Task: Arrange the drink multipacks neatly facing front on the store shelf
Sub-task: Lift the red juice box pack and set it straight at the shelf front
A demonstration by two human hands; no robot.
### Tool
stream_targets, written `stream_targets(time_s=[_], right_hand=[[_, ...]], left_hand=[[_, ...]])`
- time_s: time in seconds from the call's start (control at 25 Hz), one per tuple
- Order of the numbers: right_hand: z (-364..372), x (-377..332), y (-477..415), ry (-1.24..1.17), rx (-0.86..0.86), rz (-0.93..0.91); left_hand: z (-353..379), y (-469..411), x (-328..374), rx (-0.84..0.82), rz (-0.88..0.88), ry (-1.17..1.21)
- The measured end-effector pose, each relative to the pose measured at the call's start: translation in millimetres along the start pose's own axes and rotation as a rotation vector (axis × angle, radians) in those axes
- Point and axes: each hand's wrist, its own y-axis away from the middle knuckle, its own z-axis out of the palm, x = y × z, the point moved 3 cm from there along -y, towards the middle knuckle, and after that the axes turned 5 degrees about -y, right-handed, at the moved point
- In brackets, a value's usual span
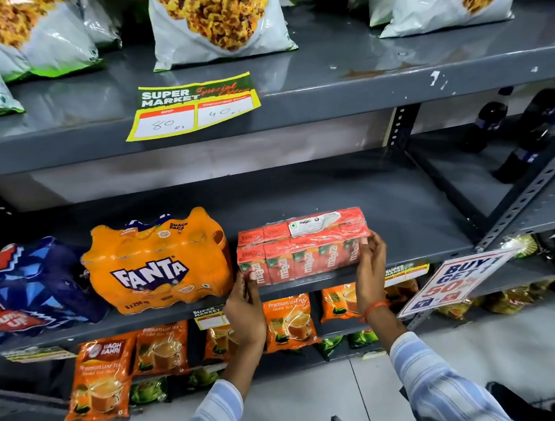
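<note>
A shrink-wrapped red Maaza carton multipack [301, 247] rests at the front edge of the grey middle shelf [404, 212], its printed side facing out. My left hand [244, 305] grips its lower left corner and my right hand [371, 262] grips its right end. Directly to its left stands an orange Fanta multipack [160, 264], label forward. Further left lies a blue Thums Up multipack [28, 289], tilted and partly cut off by the frame edge.
The shelf to the right of the Maaza pack is bare metal. Dark cola bottles [518, 142] stand in the neighbouring bay at right. Snack bags [219, 17] sit on the upper shelf, tea pouches [289, 323] below, and a promo sign [457, 282] hangs at right.
</note>
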Motion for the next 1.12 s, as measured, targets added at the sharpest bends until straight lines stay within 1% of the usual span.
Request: stream_targets(time_s=[0.04, 0.12, 0.32, 0.44, 0.56, 0.72, 1.12], right_hand=[[3.2, -8.3, -1.1, 0.054, 0.012, -0.077], [-1.4, -15.6, -6.4, 0.042, 0.029, -0.117], [-34.3, -23.7, -31.1, -0.019, 0.144, -0.149], [-49.5, -30.1, -42.0, -0.03, 0.179, -0.144], [-59.1, -32.1, -51.6, -0.053, 0.178, -0.159], [-63.6, -30.3, -58.6, -0.082, 0.162, -0.134], [-66.5, -34.7, -53.5, -0.054, 0.233, -0.16]], left_hand=[[0.8, -0.2, 0.5, -0.015, 0.007, -0.009], [6.0, 2.9, 6.9, -0.071, 0.033, -0.043], [30.3, 15.2, 30.1, -0.181, 0.122, -0.084], [46.2, 22.4, 41.0, -0.24, 0.117, -0.057], [55.1, 26.5, 48.7, -0.243, 0.123, -0.038], [58.6, 29.0, 54.0, -0.223, 0.141, -0.048], [61.4, 32.5, 54.8, -0.23, 0.121, -0.059]])
